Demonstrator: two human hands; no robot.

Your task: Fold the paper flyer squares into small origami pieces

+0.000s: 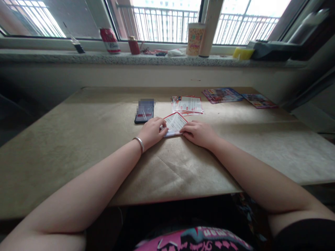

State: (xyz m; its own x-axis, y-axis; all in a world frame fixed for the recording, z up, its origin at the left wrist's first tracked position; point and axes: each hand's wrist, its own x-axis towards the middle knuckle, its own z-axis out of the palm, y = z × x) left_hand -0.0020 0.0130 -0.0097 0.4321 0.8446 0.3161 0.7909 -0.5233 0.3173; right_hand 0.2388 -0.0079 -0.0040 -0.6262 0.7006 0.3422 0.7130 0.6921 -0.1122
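A small white paper with a red border point(175, 123) lies partly folded on the brown paper-covered table point(86, 139). My left hand point(152, 131), a silver bangle on its wrist, presses on the paper's left edge with curled fingers. My right hand point(199, 132) rests on the paper's right lower edge, fingers bent and pinching it down. A dark phone point(144, 111) lies just beyond my left hand. A small stack of similar red-and-white papers point(188, 104) sits beyond the folded one.
Two colourful leaflets point(222, 94) point(259, 100) lie at the table's far right. The stone windowsill point(78, 57) holds a red can point(110, 40), a small red container point(133, 45), a patterned cup point(195, 39), a yellow sponge point(243, 53) and a dark device point(274, 50).
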